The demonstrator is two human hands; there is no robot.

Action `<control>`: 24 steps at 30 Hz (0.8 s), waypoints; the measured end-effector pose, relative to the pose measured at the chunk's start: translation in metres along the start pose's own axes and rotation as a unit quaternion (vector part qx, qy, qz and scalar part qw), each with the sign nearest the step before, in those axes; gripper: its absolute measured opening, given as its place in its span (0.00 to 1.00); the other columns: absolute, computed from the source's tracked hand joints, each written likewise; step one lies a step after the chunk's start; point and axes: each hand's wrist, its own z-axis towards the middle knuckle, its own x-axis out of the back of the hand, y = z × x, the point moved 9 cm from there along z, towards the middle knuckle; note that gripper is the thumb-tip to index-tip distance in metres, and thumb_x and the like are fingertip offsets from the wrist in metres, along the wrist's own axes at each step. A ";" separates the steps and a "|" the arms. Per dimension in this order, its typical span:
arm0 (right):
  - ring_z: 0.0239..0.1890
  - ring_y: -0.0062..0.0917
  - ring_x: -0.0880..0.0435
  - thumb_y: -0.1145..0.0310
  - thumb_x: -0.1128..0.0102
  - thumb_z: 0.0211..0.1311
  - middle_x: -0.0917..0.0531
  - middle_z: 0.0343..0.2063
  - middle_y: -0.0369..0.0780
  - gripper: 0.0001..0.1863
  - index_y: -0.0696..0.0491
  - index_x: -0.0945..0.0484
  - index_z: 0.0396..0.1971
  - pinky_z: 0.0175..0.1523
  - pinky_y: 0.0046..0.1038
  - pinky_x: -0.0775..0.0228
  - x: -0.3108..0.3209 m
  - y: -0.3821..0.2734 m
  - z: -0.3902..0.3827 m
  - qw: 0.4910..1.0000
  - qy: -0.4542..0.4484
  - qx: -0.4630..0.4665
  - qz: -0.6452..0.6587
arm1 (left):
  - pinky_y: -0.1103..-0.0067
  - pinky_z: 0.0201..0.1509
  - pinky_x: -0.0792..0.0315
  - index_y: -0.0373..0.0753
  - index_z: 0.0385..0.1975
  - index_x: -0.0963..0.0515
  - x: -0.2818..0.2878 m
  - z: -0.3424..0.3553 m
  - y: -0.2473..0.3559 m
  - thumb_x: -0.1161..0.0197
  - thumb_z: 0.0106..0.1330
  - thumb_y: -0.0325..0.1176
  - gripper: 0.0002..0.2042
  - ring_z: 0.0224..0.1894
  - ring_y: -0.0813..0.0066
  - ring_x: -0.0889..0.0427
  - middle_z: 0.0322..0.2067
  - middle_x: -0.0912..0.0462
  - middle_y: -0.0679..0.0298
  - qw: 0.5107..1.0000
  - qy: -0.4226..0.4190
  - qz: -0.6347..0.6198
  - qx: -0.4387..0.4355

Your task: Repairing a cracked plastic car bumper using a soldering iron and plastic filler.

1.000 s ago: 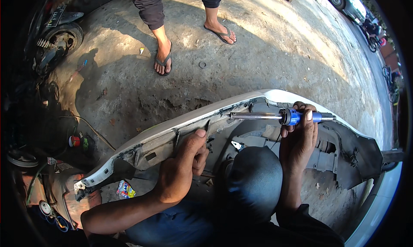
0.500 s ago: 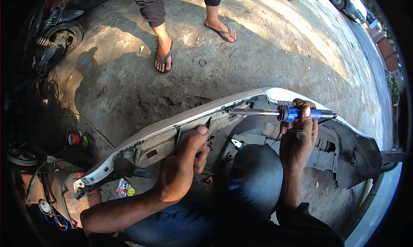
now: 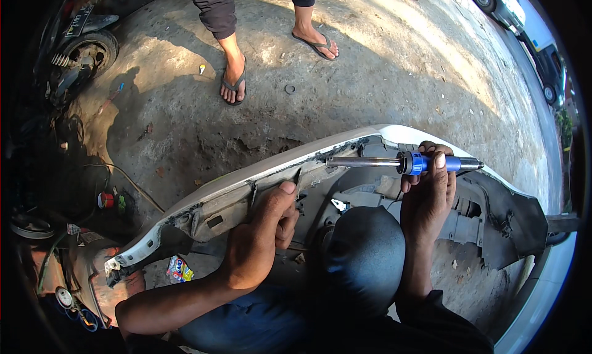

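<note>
A long car bumper (image 3: 308,152) lies across the person's front, its pale outer face turned away and its ribbed inner side facing the body. Above the right half of the bumper's inner side, the right hand (image 3: 430,194) has a blue-handled tool (image 3: 404,163) pinched between thumb and fingers, closed around the handle with no slack showing. The tool lies nearly level, its metal shaft pointing left along the bumper; the shaft's end is at the bumper's inner edge, left of the bend, though I cannot tell whether it touches. The left hand (image 3: 259,243) is at the bumper's inner side, left of the tool's end, with the thumb stretched out and the fingers curled under; I cannot tell whether it pinches the bumper's ledge or only leans on it. A dark-clad knee (image 3: 365,261) rises on the near side of the bumper, between the two forearms. Near the bumper's left end are a colourful packet (image 3: 179,269) and a reddish tank (image 3: 117,292). Beyond the bumper, another person's feet in flip-flops (image 3: 234,86) stand on the ground, with a small dark ring (image 3: 290,85) between them and the bumper. Farther beyond its left end is a motorcycle wheel (image 3: 110,48).
</note>
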 end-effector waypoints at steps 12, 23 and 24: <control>0.26 0.16 0.25 0.64 0.46 0.70 0.24 0.38 0.41 0.12 0.56 0.29 0.44 0.26 0.19 0.30 0.006 -0.001 0.000 1.000 0.013 0.004 -0.005 | 0.80 0.21 0.54 0.45 0.18 0.42 -0.001 0.000 0.001 0.49 0.70 0.45 0.20 0.16 0.83 0.49 0.17 0.48 0.73 1.000 0.005 -0.014 0.000; 0.26 0.17 0.25 0.63 0.45 0.70 0.24 0.38 0.40 0.12 0.56 0.29 0.43 0.26 0.19 0.30 0.010 0.002 0.000 1.000 0.026 -0.001 -0.003 | 0.80 0.21 0.55 0.44 0.18 0.42 -0.002 0.001 0.002 0.50 0.71 0.46 0.20 0.16 0.82 0.50 0.16 0.50 0.74 1.000 0.008 0.007 -0.007; 0.26 0.17 0.25 0.63 0.46 0.70 0.24 0.38 0.40 0.12 0.56 0.29 0.43 0.26 0.19 0.30 0.008 0.002 0.000 1.000 0.013 -0.001 -0.001 | 0.80 0.21 0.55 0.44 0.18 0.42 -0.002 0.001 0.001 0.50 0.71 0.46 0.20 0.16 0.82 0.50 0.16 0.50 0.74 1.000 0.008 0.008 -0.007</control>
